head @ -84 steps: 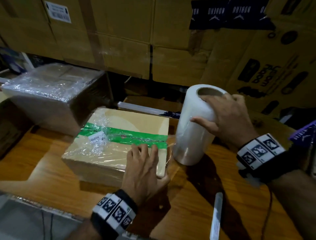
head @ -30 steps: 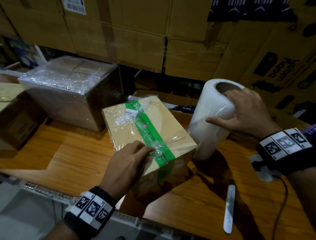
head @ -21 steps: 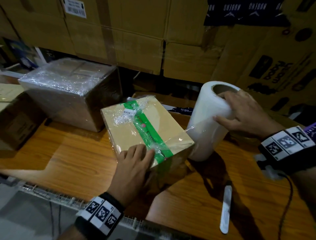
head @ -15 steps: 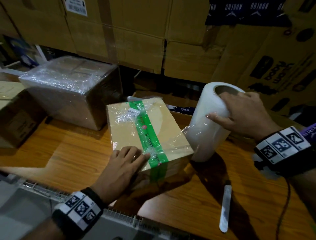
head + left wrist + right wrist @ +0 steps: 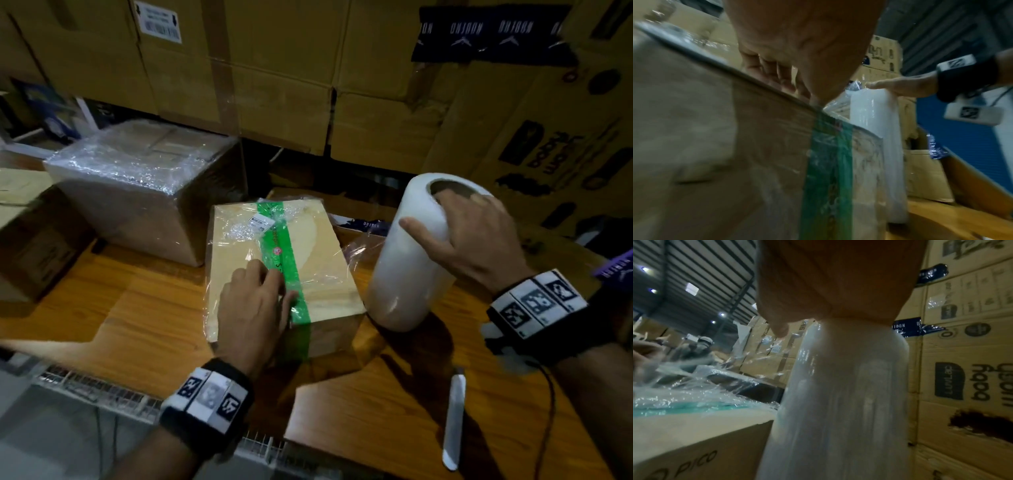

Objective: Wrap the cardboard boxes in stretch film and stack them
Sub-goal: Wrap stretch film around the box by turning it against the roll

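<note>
Head view gives me the clearest read: my left hand lies flat on the near end of the cardboard box, fingers straight and close together, pressing the stretch film down onto its top right beside the green tape that runs lengthwise across it. That box sits on the wooden tabletop. Just to the right of the box stands the film roll, upright, with a loose sheet of film stretching from it to the box's right edge. My right hand grips the top of the roll, thumb spread along its side and fingers curled over the rim into the core. Behind and to the left of the box rests a larger wrapped box, already covered in film. On the tabletop to the right of the box, nearer me than the roll, lies a slim white cutter. Stacked cartons rise behind everything.
</note>
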`<action>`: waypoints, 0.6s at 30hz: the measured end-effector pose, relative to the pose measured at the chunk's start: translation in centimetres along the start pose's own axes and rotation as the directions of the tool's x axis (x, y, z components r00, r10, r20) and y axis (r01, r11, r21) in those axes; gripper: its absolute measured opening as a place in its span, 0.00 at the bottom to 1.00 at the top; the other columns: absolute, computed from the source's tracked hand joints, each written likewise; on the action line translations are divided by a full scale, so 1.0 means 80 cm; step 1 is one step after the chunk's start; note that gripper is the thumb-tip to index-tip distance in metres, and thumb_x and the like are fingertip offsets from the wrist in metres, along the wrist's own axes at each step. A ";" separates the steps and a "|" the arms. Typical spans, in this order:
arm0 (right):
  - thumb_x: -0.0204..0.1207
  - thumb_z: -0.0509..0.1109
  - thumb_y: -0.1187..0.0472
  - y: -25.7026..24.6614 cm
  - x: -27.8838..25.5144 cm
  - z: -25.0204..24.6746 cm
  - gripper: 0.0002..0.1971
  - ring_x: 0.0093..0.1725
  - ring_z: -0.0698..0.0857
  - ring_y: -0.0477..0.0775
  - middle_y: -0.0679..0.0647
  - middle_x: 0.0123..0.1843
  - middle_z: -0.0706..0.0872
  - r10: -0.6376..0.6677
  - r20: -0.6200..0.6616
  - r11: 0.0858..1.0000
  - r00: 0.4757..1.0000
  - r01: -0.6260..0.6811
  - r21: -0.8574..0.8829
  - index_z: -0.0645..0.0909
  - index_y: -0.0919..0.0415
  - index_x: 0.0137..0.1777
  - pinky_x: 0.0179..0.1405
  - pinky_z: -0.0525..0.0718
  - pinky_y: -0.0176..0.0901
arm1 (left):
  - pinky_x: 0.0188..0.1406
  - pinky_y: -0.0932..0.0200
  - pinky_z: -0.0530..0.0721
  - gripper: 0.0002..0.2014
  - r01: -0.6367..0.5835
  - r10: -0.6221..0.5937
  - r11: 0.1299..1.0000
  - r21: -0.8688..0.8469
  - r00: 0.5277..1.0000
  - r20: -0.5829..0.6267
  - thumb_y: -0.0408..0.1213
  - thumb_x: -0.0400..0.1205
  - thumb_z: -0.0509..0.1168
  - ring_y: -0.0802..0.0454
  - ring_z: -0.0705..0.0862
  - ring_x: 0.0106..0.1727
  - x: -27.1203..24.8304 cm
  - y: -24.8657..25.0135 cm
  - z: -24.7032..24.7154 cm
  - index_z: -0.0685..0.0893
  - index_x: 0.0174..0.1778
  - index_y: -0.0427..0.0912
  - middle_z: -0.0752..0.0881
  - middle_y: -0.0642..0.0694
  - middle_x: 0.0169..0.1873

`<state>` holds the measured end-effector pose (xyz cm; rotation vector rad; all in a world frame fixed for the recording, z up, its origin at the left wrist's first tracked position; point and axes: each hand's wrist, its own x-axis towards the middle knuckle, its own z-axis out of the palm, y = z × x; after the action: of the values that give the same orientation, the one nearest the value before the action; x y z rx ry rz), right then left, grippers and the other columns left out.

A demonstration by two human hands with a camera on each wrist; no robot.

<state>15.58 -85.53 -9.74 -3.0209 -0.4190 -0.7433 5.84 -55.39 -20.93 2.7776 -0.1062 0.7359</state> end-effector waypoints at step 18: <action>0.75 0.55 0.25 0.041 -0.002 -0.012 0.43 0.61 0.83 0.61 0.59 0.63 0.87 -0.184 0.200 0.980 0.962 0.164 0.112 0.78 0.60 0.74 0.68 0.77 0.62 | 0.60 0.47 0.84 0.33 -0.367 0.355 0.930 0.003 0.903 0.241 0.63 0.84 0.63 0.49 0.76 0.66 -0.031 -0.017 0.033 0.75 0.82 0.48 0.80 0.47 0.68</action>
<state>15.89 -88.77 -8.78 -3.0098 -0.7110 -0.3953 5.14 -54.76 -24.67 2.9159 -0.6760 0.4828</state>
